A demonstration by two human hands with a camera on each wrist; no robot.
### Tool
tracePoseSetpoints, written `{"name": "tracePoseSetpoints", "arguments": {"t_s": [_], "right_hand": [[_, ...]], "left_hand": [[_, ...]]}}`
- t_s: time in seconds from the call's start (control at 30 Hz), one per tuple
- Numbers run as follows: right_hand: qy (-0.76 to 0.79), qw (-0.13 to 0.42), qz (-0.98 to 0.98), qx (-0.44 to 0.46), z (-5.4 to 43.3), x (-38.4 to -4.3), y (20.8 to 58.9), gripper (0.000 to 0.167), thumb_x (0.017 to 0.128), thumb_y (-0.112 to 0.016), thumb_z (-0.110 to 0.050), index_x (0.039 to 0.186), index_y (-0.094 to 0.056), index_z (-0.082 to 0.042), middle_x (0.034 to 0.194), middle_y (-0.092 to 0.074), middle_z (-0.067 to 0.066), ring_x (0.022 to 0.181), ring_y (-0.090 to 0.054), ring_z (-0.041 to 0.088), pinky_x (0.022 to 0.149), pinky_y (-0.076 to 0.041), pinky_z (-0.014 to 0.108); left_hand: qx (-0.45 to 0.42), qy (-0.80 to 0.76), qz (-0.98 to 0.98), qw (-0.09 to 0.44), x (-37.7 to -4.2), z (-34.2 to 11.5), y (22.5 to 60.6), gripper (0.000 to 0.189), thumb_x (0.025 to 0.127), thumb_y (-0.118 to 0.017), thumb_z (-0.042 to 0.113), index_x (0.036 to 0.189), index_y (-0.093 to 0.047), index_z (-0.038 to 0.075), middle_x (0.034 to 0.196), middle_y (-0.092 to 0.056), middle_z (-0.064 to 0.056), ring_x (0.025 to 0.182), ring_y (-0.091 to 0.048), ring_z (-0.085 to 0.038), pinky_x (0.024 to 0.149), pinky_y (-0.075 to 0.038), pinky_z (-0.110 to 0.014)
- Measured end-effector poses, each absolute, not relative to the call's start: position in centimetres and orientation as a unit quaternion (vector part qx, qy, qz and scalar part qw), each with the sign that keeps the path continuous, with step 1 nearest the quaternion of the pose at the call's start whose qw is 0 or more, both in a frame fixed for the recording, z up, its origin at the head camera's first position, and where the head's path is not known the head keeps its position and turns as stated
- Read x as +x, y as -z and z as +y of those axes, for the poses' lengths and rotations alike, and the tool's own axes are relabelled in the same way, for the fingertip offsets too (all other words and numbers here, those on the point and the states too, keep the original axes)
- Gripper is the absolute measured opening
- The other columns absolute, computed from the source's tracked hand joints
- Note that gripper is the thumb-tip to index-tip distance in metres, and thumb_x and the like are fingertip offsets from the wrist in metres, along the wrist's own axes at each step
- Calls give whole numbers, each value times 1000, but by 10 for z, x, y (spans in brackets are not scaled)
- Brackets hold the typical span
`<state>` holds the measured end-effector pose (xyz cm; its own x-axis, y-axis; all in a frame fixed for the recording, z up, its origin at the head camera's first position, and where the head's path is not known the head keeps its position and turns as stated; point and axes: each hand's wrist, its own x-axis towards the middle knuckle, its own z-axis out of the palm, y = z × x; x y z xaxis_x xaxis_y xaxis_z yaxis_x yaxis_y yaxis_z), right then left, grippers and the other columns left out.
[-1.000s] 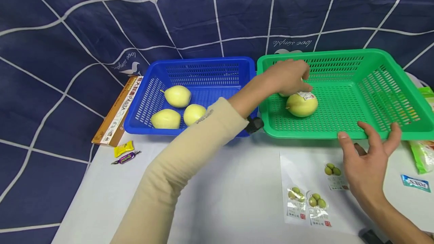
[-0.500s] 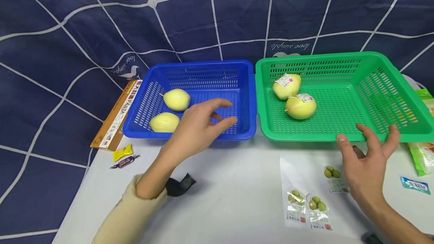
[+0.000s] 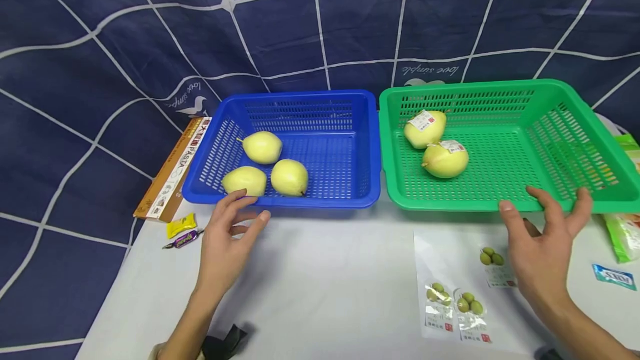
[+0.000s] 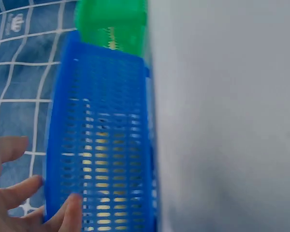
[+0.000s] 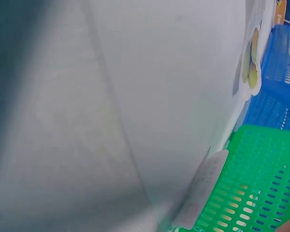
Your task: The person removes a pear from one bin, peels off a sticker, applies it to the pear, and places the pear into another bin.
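Note:
My left hand (image 3: 225,249) holds nothing, its fingers loosely bent by the front left rim of the blue basket (image 3: 340,202); whether they touch it I cannot tell. Three pale yellow pears lie at that basket's left: a stemmed pear (image 3: 262,148), a front left pear (image 3: 244,180) and a front middle pear (image 3: 289,177). My right hand (image 3: 542,249), fingers spread, is at the front rim of the green basket (image 3: 465,203); contact is unclear. Two pears with white labels, a back pear (image 3: 425,129) and a front pear (image 3: 445,160), sit at its left.
A clear sheet of pear stickers (image 3: 450,271) lies on the white table (image 3: 340,282) in front of the green basket. A pasta box (image 3: 172,171), yellow packet (image 3: 181,225) and purple candy (image 3: 183,239) are at left. A blue packet (image 3: 614,276) is at right.
My left hand has moved from the labelled pears in the green basket, over the blue basket, to its front left rim. My right hand stays almost still. The pears have not moved.

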<state>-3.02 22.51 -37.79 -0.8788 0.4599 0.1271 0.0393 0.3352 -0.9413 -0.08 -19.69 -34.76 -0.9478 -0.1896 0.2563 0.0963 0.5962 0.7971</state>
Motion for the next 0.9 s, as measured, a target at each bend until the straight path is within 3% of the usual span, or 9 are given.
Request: {"name": "tracePoseSetpoints", "arguments": {"t_s": [0.27,0.4,0.43,0.5,0.57,0.63,0.7,0.8,0.9], "right_hand": [[-556,138,-798,-189,226,-32,373,46,97,-63,-19,142,-51,-15,159,11,-15,145,1,6,107,-35,20],[-562,110,-792,-211,229,-34,366,52,98,-62,-20,147,-46,-17,159,15,-16,148,-4,18,115,-28,36],[-565,106,-790,-213,230,-33,364,53,98,-62,-18,148,-45,-18,159,15,-15,148,-9,21,115,-28,34],[-575,103,-785,-209,231,-32,361,56,97,-62,-14,149,-43,-19,160,11,-12,141,-30,21,109,-35,24],[-601,105,-767,-198,230,-28,357,58,95,-64,-7,148,-45,-22,160,-6,-7,119,-52,12,90,-44,12],[-631,115,-749,-166,226,-23,354,58,93,-63,2,144,-50,-20,154,-26,-3,92,-61,3,67,-45,9],[-667,125,-726,-110,217,-18,347,57,89,-62,12,139,-55,-14,141,-43,1,73,-62,1,53,-40,13],[-643,120,-757,-7,196,-17,331,52,86,-62,17,133,-59,-8,115,-62,1,71,-64,5,49,-40,18],[-573,90,-808,103,171,-27,311,50,86,-67,12,131,-61,-8,110,-65,1,81,-63,10,57,-46,16]], "left_hand": [[54,462,-834,297,-15,-189,370,25,83,-80,6,104,-70,-2,118,-59,-10,104,-57,-18,87,-46,-27],[70,505,-785,351,-22,-176,370,19,79,-81,-3,90,-67,-10,109,-59,-19,104,-54,-16,89,-47,-30],[72,509,-779,359,-22,-173,368,19,78,-80,-5,89,-66,-12,107,-58,-21,103,-53,-16,89,-47,-30],[74,511,-776,363,-22,-166,360,20,78,-79,-8,91,-65,-14,105,-57,-24,102,-53,-15,88,-47,-31],[72,511,-775,364,-20,-163,354,22,77,-78,-11,92,-64,-16,104,-55,-26,101,-52,-15,87,-47,-30],[71,513,-775,361,-19,-161,350,22,77,-78,-12,93,-64,-17,104,-55,-28,101,-52,-16,87,-47,-27],[68,520,-773,356,-18,-161,348,21,77,-77,-13,92,-63,-18,105,-54,-29,102,-52,-18,88,-47,-24],[64,536,-764,353,-18,-161,349,19,78,-76,-13,90,-63,-19,105,-53,-30,103,-52,-23,90,-48,-24],[65,544,-759,352,-19,-162,350,18,79,-75,-12,91,-63,-19,106,-54,-25,104,-53,-24,90,-48,-25]]}}
